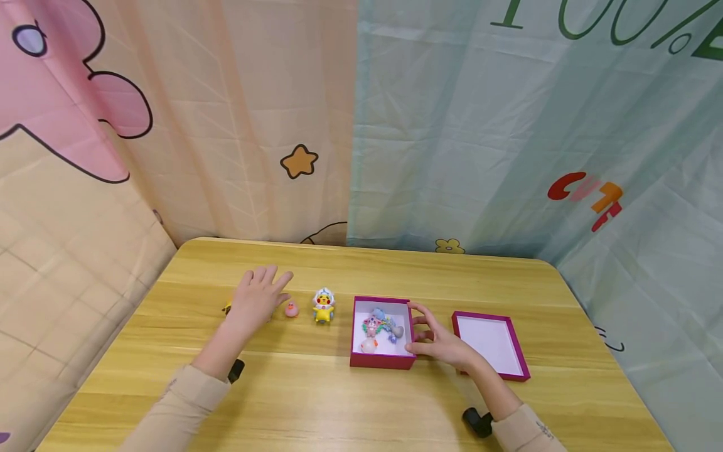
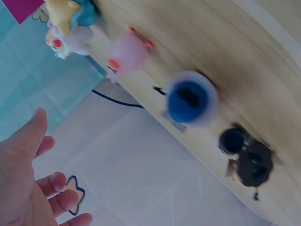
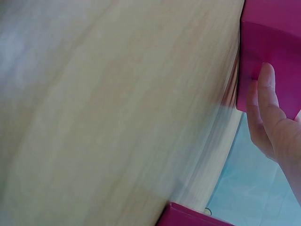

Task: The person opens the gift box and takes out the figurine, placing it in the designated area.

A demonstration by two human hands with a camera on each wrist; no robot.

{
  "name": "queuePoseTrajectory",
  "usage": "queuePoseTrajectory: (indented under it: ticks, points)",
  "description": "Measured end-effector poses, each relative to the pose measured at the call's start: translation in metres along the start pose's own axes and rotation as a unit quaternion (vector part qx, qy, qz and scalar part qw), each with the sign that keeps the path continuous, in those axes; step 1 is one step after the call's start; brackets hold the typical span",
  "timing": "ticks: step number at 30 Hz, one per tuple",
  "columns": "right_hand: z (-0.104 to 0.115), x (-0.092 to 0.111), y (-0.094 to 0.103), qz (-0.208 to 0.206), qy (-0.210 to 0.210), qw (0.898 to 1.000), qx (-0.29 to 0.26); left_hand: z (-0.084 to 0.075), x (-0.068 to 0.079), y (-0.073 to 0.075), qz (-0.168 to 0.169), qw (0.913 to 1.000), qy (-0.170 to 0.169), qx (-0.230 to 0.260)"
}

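My left hand (image 1: 257, 300) hovers over the left part of the table with its fingers spread and nothing in them. Near it is a small pink toy with an orange beak (image 1: 291, 309), and to the right of that stands a yellow figure in a white hood (image 1: 324, 306). The left wrist view also has a round blue-and-white toy (image 2: 190, 101) and a dark figure (image 2: 254, 162), both blurred. My right hand (image 1: 440, 342) rests its fingers against the right wall of a magenta box (image 1: 380, 361), thumb at the front corner. Several small toys (image 1: 373, 325) lie inside the box.
A matching magenta lid (image 1: 521, 351), white inside, lies on the wooden table (image 1: 294, 408) to the right of the box. Printed curtains (image 1: 452, 138) hang behind the table's far edge and along its sides.
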State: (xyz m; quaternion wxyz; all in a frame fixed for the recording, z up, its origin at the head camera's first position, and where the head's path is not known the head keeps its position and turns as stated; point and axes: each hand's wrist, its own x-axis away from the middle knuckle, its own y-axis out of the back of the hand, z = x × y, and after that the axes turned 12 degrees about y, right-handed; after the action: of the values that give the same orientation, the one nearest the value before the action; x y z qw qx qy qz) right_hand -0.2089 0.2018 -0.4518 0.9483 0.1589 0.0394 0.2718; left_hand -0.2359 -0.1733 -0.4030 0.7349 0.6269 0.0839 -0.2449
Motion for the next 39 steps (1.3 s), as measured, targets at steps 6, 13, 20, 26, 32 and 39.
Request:
queuePoseTrajectory:
  ticks: [6, 13, 20, 26, 32, 39]
  points:
    - [0.0, 0.0, 0.001, -0.001, -0.002, 1.0, 0.004, -0.022, -0.007, -0.002, -0.065, 0.997, -0.04, -0.009]
    - [-0.001, 0.0, 0.0, 0.001, -0.002, 1.0, -0.001, -0.055, -0.012, -0.001, -0.065, 0.9944, -0.083, 0.009]
    - [-0.002, 0.0, 0.001, 0.0, -0.001, 1.0, 0.0, -0.085, -0.011, -0.004, -0.039, 0.9909, -0.128, 0.014]
    - [-0.002, 0.0, 0.001, 0.002, 0.0, 1.0, -0.003, -0.107, -0.008, -0.008, -0.058, 0.9803, -0.189, -0.005]
    - [-0.003, 0.0, 0.001, 0.003, 0.004, 1.0, -0.006, -0.123, -0.008, -0.006, -0.039, 0.971, -0.231, -0.045]
    - [-0.003, 0.0, 0.001, 0.006, 0.009, 1.0, -0.008, -0.14, -0.01, -0.006, -0.001, 0.9583, -0.268, -0.099]
